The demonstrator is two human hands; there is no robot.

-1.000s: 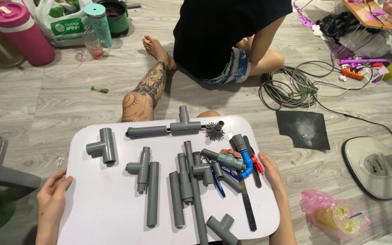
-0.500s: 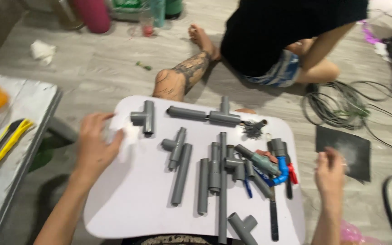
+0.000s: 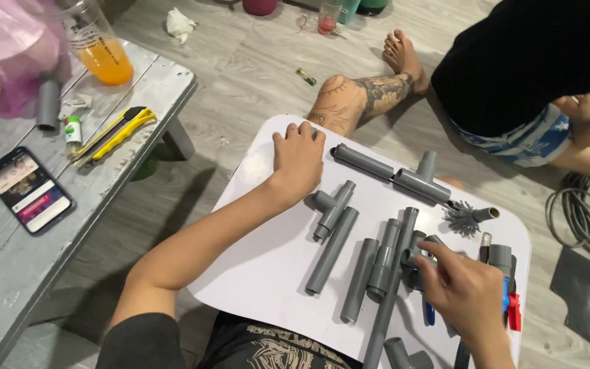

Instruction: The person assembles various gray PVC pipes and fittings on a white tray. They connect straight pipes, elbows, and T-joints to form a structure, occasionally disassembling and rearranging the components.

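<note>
A white board [image 3: 261,273] lies in front of me with several grey plastic pipes [image 3: 332,249] and tee fittings [image 3: 329,205] spread on it. My left hand [image 3: 298,160] rests knuckles up at the board's far left corner. Its fingers curl over the edge, hiding whatever is under the palm. My right hand [image 3: 466,294] is over the right side of the board, fingers apart. Its fingertips touch a grey fitting [image 3: 414,256] among the pipes. A long pipe-and-tee assembly [image 3: 394,176] lies along the far edge.
A person in a black shirt sits beyond the board, a tattooed leg [image 3: 356,96] against its far edge. The grey bench [image 3: 49,273] at left holds a phone [image 3: 29,190], yellow utility knife [image 3: 114,133] and orange drink cup [image 3: 100,51]. A wire brush [image 3: 462,217], red and blue tools [image 3: 511,304] and cable coil [image 3: 588,215] sit right.
My view has swung left, bringing the bench into sight. My left hand moved from the board's left side to its far corner, and my right hand came in onto the pipes.
</note>
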